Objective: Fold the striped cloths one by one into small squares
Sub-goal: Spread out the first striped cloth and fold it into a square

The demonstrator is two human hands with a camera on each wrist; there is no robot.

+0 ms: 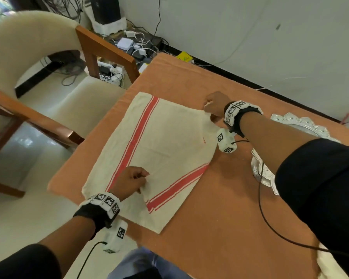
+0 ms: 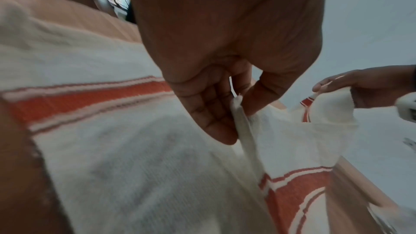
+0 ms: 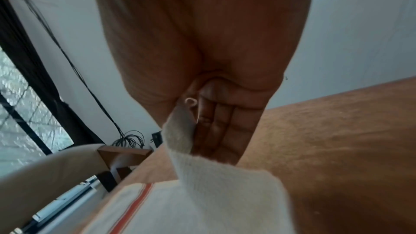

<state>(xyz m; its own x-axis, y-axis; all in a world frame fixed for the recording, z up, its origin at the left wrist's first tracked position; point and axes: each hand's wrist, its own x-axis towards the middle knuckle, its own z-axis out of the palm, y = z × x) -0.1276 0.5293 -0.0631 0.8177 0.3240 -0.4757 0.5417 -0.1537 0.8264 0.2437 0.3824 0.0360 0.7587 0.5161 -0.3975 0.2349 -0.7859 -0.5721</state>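
A cream cloth with red stripes (image 1: 165,146) lies spread on the orange-covered counter (image 1: 226,208), one part of it already doubled over so that two red bands meet at an angle. The left hand (image 1: 129,183) sits low at the near side of the cloth, its fingers (image 2: 209,113) curled and pinching a raised fold of the fabric against the thumb. The right hand (image 1: 215,104) is at the far corner, its fingers (image 3: 220,124) curled tight around that corner, which lifts off the counter and runs taut from the grip. Between the two grips the cloth edge stretches in a shallow ridge. Just right of the right hand's wrist, an ornate silver tray (image 1: 302,125) rests on the counter, partly hidden by the dark sleeve (image 1: 318,178). Left of the left hand's fingers, beyond the counter's edge, stands a cream upholstered armchair (image 1: 28,57) with wooden arms.
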